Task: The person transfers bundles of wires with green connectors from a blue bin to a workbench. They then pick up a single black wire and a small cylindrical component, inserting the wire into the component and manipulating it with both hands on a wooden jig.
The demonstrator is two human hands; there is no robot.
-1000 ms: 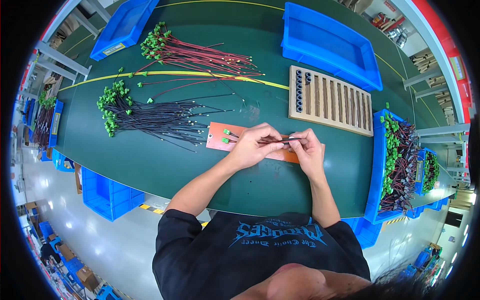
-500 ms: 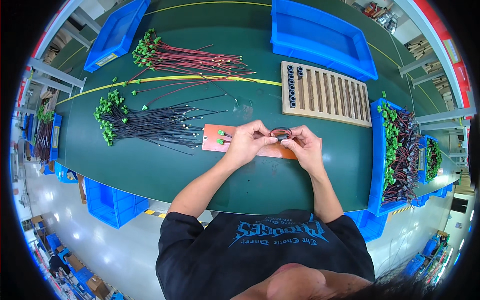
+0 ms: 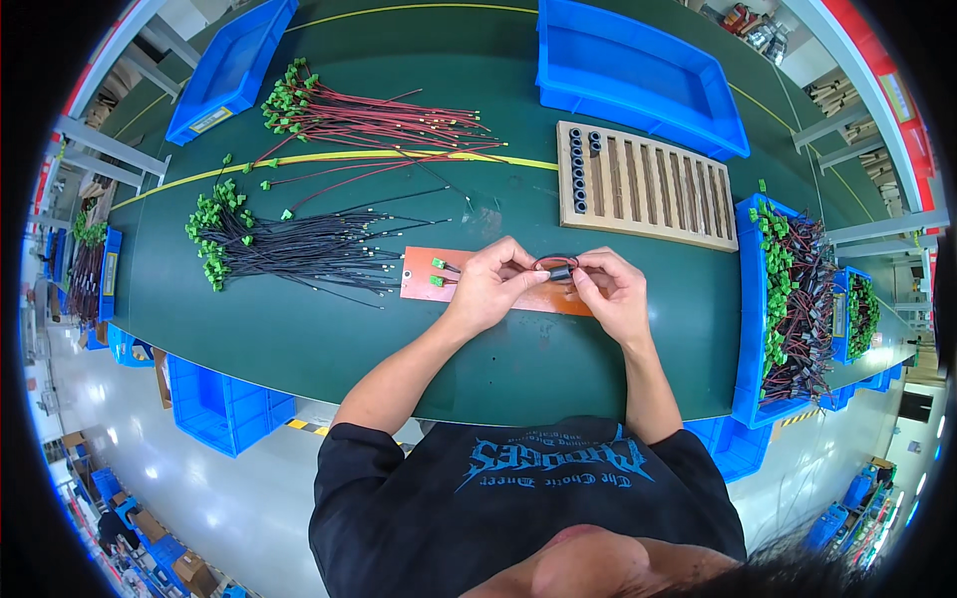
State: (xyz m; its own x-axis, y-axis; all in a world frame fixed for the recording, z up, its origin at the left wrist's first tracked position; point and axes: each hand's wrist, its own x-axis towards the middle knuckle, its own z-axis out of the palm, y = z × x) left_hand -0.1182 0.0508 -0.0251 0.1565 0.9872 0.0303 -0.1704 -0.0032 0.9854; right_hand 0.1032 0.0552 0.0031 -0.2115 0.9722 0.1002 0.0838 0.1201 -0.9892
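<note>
Over an orange board (image 3: 417, 283), my left hand (image 3: 488, 289) is closed, its thumb and fingers pinching at the left end of a small black cylindrical core (image 3: 561, 272). My right hand (image 3: 618, 297) is closed around the other end, thumb and forefinger at the core and its wires. A loop of dark and reddish wire (image 3: 554, 260) bends above the core between both hands. Two green connectors (image 3: 438, 264) lie on the board's left part, their leads running under my left hand. My fingers partly hide the core's ends.
Bundles of red wires (image 3: 399, 118) and black wires (image 3: 309, 244) with green connectors lie left. A slotted wooden rack (image 3: 648, 189) holds several black cores at the back right. Blue bins (image 3: 638, 60) stand behind; another blue bin (image 3: 750, 329) on the right holds finished-looking wire assemblies.
The right thumb and fingers have shifted slightly right along the core, uncovering more of it. Both hands stay over the board; the view has moved slightly.
</note>
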